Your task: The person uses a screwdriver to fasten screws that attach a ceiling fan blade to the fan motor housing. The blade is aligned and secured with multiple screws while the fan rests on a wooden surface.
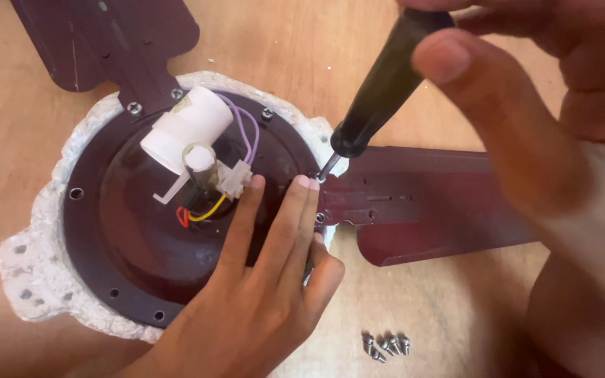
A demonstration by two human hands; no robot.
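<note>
- My right hand (526, 91), filling the upper right of the frame, is wrapped around the black handle of a screwdriver (379, 84), thumb pressed along its side.
- The screwdriver slants down toward the centre, and its metal tip meets a screw (321, 178) where the dark maroon fan blade (435, 203) joins the rim of the motor housing.
- My left hand (260, 294) rises from the bottom centre and lies flat and open on the round, dark brown motor housing (106, 231); it grips nothing, and its fingertips (308, 185) rest just beside the screw being worked.
- The housing sits in a rough-edged white foam cradle (29, 273) on a tan wooden surface (442, 308), taking up the left and centre of the frame.
- At the housing's middle, in the upper centre, a white cylindrical capacitor (183, 129) lies tilted; I can make out no label on it.
- Purple wires (246, 129) loop from the capacitor to a small white connector block (234, 178); red and yellow wires (201, 215) curl just below it.
- A second maroon blade (99, 38) reaches into the upper left corner, held at the rim by two silver screws (134, 108).
- A small cluster of loose silver screws (385, 344) lies on the wood at bottom centre, well apart from the housing.
- Empty screw holes (76, 192) dot the housing's rim on the left and lower sides.
</note>
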